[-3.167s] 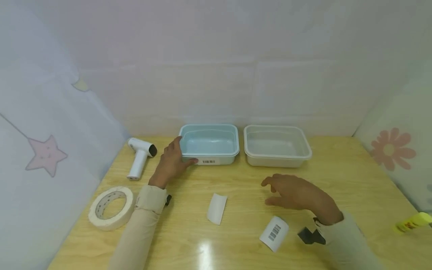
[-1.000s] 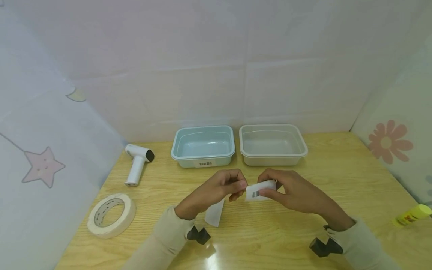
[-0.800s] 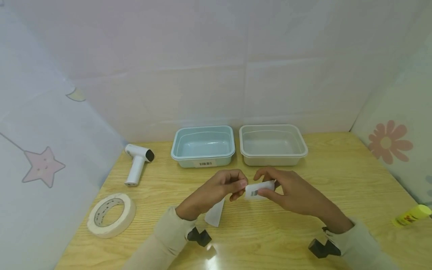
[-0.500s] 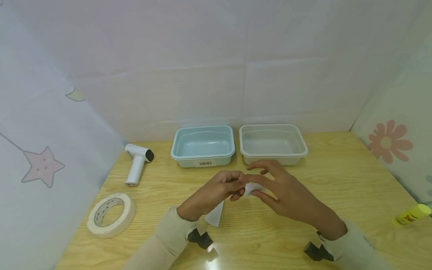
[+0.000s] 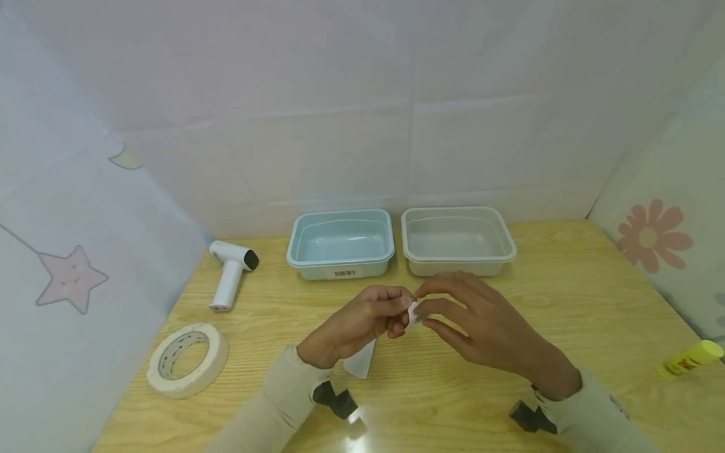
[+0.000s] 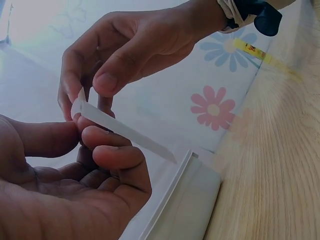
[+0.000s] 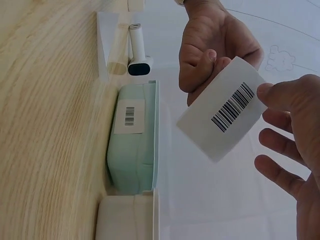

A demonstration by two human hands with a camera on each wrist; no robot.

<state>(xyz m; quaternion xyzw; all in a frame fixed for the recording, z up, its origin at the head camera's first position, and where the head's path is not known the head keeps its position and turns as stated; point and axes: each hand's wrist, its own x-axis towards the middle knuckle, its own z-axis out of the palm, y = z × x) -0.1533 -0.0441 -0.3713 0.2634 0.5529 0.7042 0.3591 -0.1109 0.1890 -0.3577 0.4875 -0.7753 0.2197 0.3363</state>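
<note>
As the right hand (image 5: 481, 322) is shifted nearer the left hand (image 5: 358, 322), the barcode label (image 7: 222, 112) is pinched by both before the cream tub (image 5: 478, 268), edge-lifting seemingly begun.

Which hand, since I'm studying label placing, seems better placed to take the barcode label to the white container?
Probably the right hand: it is at the barcode label and lies just in front of the white container, while the left hand lies nearer the blue container.

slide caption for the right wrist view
Left hand and right hand at a barcode label, blue tub and scanner beyond.
</note>
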